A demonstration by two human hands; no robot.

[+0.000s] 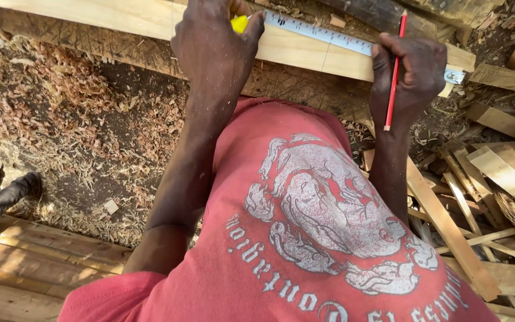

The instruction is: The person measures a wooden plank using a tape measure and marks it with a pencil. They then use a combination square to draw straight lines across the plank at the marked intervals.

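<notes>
Outdoor woodworking spot, dirt ground [120, 119] strewn with wood shavings [49, 89] and a small pale chip. Pale wooden plank [293, 50] lying across the top of the view, resting on a darker, rough beam [120, 50]. Tape measure blade [323, 33] stretched along the plank's upper face, running from left to right, its end reaching just past the right hand. Left hand [216, 42] pressed down on the plank, fingers curled and closed over the yellow tape measure case [239, 22], only a corner of it showing. Right hand [406, 74] resting on the plank's right part, over the tape, fingers closed around a red pencil [394, 68] held nearly upright, tip pointing away from the body; cannot tell whether the tip touches the wood. Red printed shirt [305, 238] filling the lower middle. Heap of offcut wooden strips [484, 179] at right, crossing one another. Boards [25, 268] at lower left, and a dark object at the left edge, kind unclear.
</notes>
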